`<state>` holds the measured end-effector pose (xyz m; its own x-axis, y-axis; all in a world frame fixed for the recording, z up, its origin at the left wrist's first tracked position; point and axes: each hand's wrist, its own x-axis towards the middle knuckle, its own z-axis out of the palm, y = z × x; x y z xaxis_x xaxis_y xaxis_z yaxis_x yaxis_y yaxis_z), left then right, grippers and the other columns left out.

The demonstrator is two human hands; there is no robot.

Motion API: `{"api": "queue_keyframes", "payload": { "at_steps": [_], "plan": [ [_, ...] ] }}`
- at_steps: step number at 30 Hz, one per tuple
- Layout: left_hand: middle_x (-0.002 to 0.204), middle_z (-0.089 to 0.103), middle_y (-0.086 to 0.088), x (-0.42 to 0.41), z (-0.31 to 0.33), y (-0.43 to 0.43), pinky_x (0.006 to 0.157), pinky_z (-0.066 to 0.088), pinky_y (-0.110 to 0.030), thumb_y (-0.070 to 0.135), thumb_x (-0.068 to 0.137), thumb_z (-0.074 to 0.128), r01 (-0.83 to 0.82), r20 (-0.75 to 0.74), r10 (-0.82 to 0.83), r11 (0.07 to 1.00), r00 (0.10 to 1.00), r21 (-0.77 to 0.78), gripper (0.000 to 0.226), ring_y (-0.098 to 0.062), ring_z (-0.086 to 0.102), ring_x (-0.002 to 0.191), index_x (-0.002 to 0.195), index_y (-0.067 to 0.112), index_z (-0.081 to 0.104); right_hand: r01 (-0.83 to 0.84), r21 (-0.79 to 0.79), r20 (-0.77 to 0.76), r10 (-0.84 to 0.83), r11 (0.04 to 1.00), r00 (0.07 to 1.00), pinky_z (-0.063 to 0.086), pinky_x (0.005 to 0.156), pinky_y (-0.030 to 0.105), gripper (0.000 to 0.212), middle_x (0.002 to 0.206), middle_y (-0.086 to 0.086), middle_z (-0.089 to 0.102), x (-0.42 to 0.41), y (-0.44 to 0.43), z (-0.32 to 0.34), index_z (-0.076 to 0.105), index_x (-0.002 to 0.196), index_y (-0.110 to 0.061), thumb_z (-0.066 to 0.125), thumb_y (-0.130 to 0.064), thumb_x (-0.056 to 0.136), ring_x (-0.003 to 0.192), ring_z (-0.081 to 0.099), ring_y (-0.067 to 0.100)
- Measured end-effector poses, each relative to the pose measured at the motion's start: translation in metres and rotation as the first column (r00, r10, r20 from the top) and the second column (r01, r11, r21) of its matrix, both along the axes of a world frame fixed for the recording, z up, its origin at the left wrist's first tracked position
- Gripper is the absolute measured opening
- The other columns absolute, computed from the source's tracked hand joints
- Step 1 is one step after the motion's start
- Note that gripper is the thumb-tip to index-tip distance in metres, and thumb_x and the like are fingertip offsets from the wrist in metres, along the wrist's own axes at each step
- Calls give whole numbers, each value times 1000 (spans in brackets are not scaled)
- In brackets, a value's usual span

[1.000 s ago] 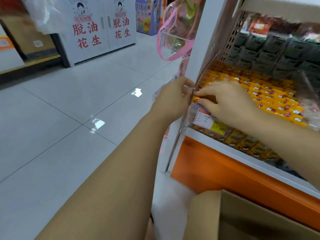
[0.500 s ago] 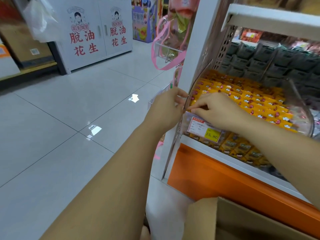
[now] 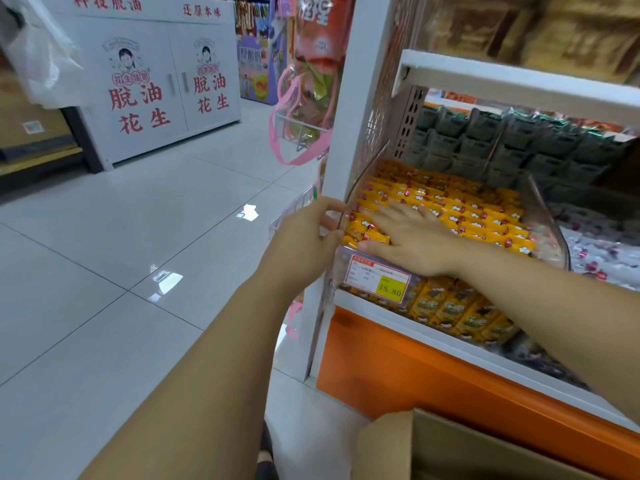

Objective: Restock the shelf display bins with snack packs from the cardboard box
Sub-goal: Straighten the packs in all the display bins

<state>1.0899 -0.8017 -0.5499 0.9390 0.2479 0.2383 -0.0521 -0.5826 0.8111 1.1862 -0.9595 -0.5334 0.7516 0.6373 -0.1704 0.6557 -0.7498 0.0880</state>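
Note:
A clear plastic display bin (image 3: 540,216) on the shelf is packed with rows of yellow snack packs (image 3: 478,209). My right hand (image 3: 408,237) lies flat on the packs at the bin's front left, fingers spread and straight. My left hand (image 3: 304,240) grips the bin's left front corner, thumb and fingers curled round the clear edge. A red and yellow price tag (image 3: 379,284) reading 15.80 sits on the bin's front. The cardboard box (image 3: 450,452) stands open at the bottom right, below the shelf; its inside is hidden.
Dark green packs (image 3: 519,147) fill the back of the shelf, and silver-wrapped sweets (image 3: 602,251) lie in the bin to the right. More yellow packs (image 3: 450,313) sit under the bin above the orange shelf base (image 3: 415,382). Pink-handled bags (image 3: 304,109) hang on the shelf's end. Tiled floor (image 3: 121,254) lies left.
My right hand has gone from pinching packs at the bin's front corner to lying flat and spread on top of them. My left hand stays at the bin's corner. The view has shifted downward.

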Motion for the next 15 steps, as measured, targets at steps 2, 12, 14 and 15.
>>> {"api": "queue_keyframes", "payload": {
  "at_steps": [2,12,14,15],
  "plan": [
    [93,56,12,1,0,-1,59,39,-13,20,96,56,-7,-1,7,1000,1000,10,25,-4,59,79,117,31,54,-20,12,3,20,1000,1000,-3,118,47,68,161,-3,-3,2,-2,1,-1,151,-34,17,-63,92,147,-7,17],
    [114,55,3,4,4,-10,80,41,-20,17,98,51,-111,118,84,965,989,238,23,-9,52,92,114,22,66,144,413,-66,-128,899,990,11,119,43,54,159,-4,16,-10,-25,22,19,150,-32,31,-47,100,146,12,18],
    [117,57,1,5,6,-22,83,42,-21,16,99,48,-31,156,-16,956,988,290,26,-12,54,100,116,19,66,244,134,3,-247,960,969,2,118,50,59,161,-4,0,-18,-46,19,3,151,-34,23,-53,99,148,0,20],
    [121,58,0,6,5,-29,88,43,-23,16,99,47,40,146,-93,943,985,329,27,-15,54,107,120,18,64,297,46,-1,-298,954,955,1,117,53,62,160,-4,-6,-23,-55,15,-3,151,-35,18,-57,97,147,-4,20]
  ]
}}
